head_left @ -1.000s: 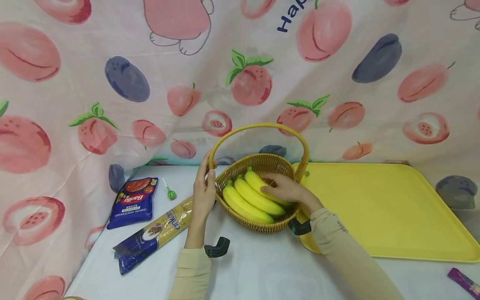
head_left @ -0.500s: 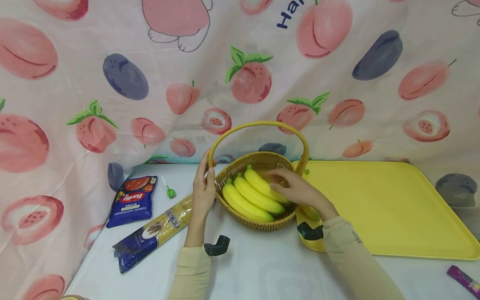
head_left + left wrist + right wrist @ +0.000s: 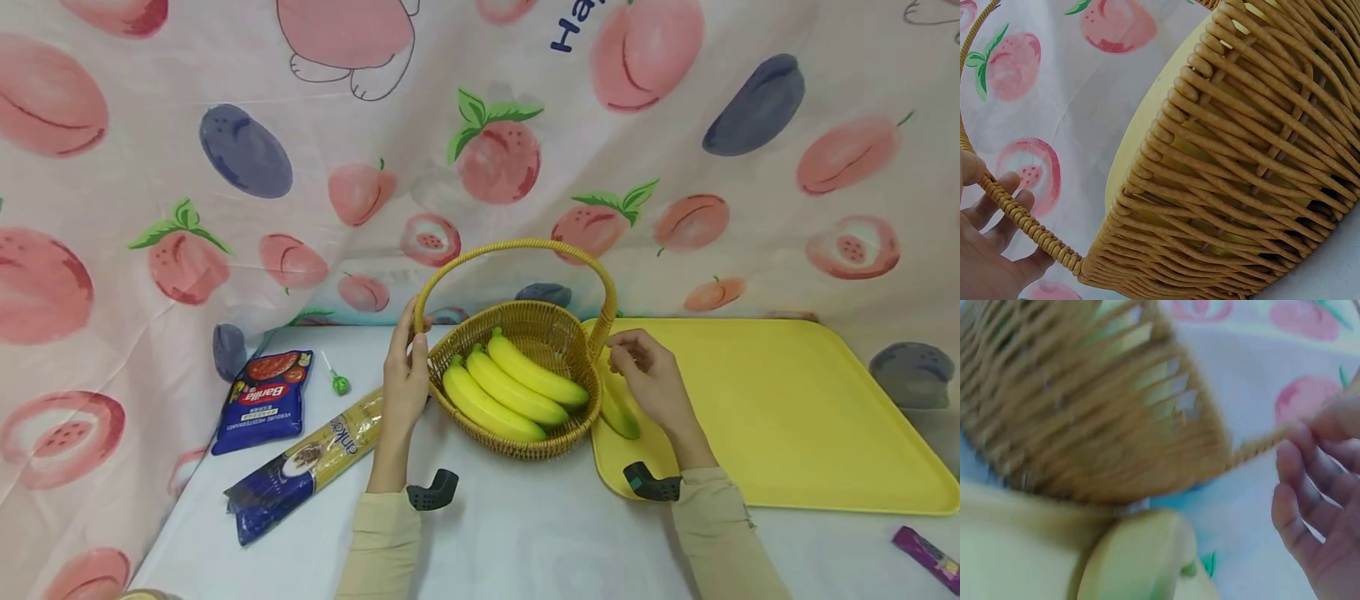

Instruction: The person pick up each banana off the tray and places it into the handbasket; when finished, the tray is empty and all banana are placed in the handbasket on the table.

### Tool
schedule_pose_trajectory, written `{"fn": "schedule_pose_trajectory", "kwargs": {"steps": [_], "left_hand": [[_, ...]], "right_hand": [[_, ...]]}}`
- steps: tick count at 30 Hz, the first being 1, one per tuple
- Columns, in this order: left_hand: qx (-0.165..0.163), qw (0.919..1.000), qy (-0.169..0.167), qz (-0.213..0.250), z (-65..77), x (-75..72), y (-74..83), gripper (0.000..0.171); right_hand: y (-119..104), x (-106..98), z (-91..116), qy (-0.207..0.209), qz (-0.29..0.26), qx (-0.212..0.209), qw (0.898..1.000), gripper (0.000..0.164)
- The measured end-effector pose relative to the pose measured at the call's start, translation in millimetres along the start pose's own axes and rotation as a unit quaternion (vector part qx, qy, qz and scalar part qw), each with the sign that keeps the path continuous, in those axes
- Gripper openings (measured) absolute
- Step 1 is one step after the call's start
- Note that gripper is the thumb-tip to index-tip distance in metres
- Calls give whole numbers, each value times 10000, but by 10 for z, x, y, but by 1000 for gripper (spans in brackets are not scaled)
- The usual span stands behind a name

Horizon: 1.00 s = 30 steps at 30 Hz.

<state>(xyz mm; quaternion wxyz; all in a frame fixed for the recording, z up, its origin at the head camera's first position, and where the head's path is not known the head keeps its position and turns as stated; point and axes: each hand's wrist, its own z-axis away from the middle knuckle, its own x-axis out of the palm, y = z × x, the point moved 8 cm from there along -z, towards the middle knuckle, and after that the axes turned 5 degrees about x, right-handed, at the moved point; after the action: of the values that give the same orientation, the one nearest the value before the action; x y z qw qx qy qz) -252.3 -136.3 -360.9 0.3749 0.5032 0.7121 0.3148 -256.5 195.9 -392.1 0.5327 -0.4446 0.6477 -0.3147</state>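
Note:
A brown wicker basket point(image 3: 525, 450) with a tall arched handle stands mid-table. Inside it lie several yellow bananas point(image 3: 517, 392) side by side, their tips greenish. At the basket's left, my left hand point(image 3: 407, 375) grips the base of the handle; the left wrist view has thumb and fingers around the wrapped handle point(image 3: 1022, 219). My right hand point(image 3: 652, 379) is just right of the handle's other end, fingers loosely curled with nothing in them. Below that hand another banana point(image 3: 619, 412) lies at the tray's left edge, beside the basket.
A yellow tray point(image 3: 787, 417) fills the right side of the table. Leftward lie a blue Barilla pouch point(image 3: 266, 408), a green lollipop point(image 3: 341, 385) and a long pasta packet point(image 3: 307, 467). A purple wrapper point(image 3: 926, 557) is at the right front. Fruit-print cloth hangs behind.
My right hand has left the bananas in the basket and moved right, out past the handle to above the tray's left edge. The left hand stays on the handle.

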Motion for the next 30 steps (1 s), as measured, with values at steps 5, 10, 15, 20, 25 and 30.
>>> {"fn": "schedule_pose_trajectory", "kwargs": {"steps": [5,10,15,20,25,30], "left_hand": [[25,10000,-11,2,1,-6,-58,47],[3,10000,-36,67,2,-10,-60,47],[-46,10000,-40,78,-6,-12,-62,47],[-106,9999,-89,96,4,-16,37,47],[-74,9998,-171,86,10,-25,235,48],[-60,9999,-81,109,-7,-11,64,48]], "right_hand": [[341,6,-1,-341,530,852,9944,37],[601,135,7,-1001,960,1427,9800,50],[676,225,13,-1204,968,1628,9745,62],[727,286,33,-1238,1330,1705,9685,71],[739,290,42,-1226,1465,1782,9653,72],[722,244,34,-1187,1477,1905,9632,71]]}}
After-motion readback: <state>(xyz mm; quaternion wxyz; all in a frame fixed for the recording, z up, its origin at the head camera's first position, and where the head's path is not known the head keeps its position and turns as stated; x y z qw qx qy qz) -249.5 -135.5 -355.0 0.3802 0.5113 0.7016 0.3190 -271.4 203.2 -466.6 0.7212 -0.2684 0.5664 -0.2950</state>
